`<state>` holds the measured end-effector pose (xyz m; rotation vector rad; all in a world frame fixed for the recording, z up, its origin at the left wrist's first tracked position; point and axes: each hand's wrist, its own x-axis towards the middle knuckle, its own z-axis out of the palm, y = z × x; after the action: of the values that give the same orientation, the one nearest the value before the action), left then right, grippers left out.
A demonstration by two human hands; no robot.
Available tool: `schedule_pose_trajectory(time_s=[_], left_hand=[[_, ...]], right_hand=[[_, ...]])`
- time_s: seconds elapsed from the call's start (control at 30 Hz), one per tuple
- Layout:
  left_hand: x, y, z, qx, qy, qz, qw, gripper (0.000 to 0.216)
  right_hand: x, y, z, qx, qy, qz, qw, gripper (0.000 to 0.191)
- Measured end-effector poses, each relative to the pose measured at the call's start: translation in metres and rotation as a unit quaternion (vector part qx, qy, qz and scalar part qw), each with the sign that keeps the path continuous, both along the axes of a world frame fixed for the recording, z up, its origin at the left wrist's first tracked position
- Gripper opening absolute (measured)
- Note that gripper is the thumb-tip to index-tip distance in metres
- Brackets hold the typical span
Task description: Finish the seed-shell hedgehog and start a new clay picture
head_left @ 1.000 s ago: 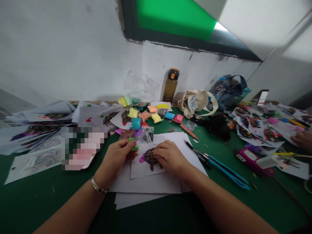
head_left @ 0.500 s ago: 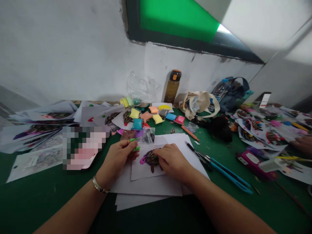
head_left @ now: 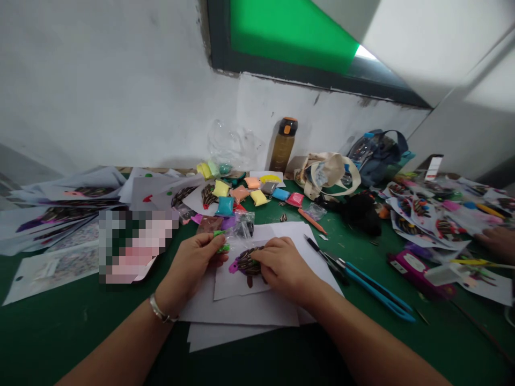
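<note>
My left hand (head_left: 201, 253) pinches a small clear plastic packet of bright green clay (head_left: 220, 241) between thumb and fingers. On a white sheet (head_left: 231, 289) sits an animal figure (head_left: 245, 262) made of dark striped seeds, with a purple-pink clay head and brown clay feet. My right hand (head_left: 284, 262) rests at the right side of this figure, fingers curled and touching it; whatever is between its fingertips is hidden. Larger white papers (head_left: 265, 313) lie beneath the sheet.
Colourful clay packets (head_left: 225, 206) lie behind my hands. Blue tweezers (head_left: 378, 289), black pens (head_left: 322, 252) and an orange clay tool (head_left: 313, 220) lie to the right. Stacked pictures (head_left: 72, 220) stand left, near a blurred pink object (head_left: 139, 249). A bottle (head_left: 282, 145) stands behind. Another person's hand (head_left: 499, 241) shows far right.
The fingers of my right hand have curled in more at the figure's right side. My left hand keeps its grip on the green packet. The whole view has shifted slightly.
</note>
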<state>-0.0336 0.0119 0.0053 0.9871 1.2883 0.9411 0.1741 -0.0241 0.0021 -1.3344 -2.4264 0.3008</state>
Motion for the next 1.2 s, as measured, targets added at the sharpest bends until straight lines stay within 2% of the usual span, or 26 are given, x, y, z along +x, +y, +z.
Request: schedule_pose_trajectory(time_s=[0.17,0.37,0.53,0.67,0.8,1.03,1.2], left_hand=[[-0.0005,0.0012,-0.0029,0.002,0.001,-0.001,1.000,0.028],[-0.0010,0.0013,-0.0065,0.002,-0.003,0.002,1.000,0.029],[-0.0004,0.0006,-0.0045,0.003,0.001,-0.002,1.000,0.028],[-0.0007,0.0012,-0.0038,0.010,0.007,-0.007,1.000,0.029],[-0.0014,0.0018,-0.0051,0.014,0.017,-0.010,1.000,0.029],[-0.0007,0.0006,-0.0041,0.011,0.007,-0.011,1.000,0.028],[-0.0005,0.0010,-0.0050,0.009,0.012,-0.014,1.000,0.027]], right_hand=[[-0.0016,0.0005,0.0000,0.007,-0.014,0.002,1.000,0.014],[-0.0048,0.0045,-0.0060,0.017,-0.008,0.009,1.000,0.016],[-0.0067,0.0065,-0.0086,0.010,-0.015,-0.016,1.000,0.011],[-0.0051,0.0059,-0.0086,0.000,-0.012,-0.013,1.000,0.018],[-0.0032,0.0039,-0.0075,0.011,-0.008,-0.001,1.000,0.013],[-0.0025,0.0054,-0.0086,0.003,-0.026,-0.037,0.999,0.004],[-0.0012,0.0053,-0.0082,0.009,-0.027,-0.030,0.999,0.010]])
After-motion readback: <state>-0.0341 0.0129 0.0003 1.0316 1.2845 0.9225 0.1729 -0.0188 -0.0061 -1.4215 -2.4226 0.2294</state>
